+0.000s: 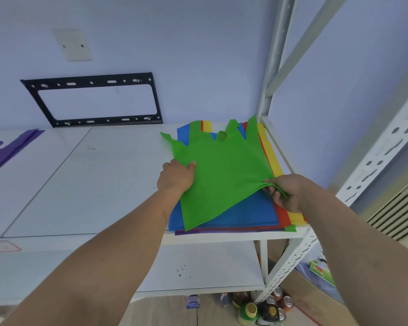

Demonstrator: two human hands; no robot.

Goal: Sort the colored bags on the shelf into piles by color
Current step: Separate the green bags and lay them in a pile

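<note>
A green bag (pixel 219 172) lies on top of a mixed stack at the right end of the white shelf (pixel 92 184). Under it show a blue bag (pixel 250 215), a red bag (pixel 283 217), a yellow bag (pixel 275 161) and a purple edge (pixel 222 232). My right hand (pixel 285 194) pinches the green bag's right corner and lifts it off the stack. My left hand (pixel 176 176) grips the green bag's left edge, thumb on top. A purple bag (pixel 7 149) lies alone at the shelf's far left.
The shelf's white perforated uprights (pixel 372 161) stand at the right. A black wall bracket (pixel 92 100) hangs behind the shelf. A lower shelf board (pixel 198 267) sits beneath, with bottles and cans (pixel 264 309) on the floor.
</note>
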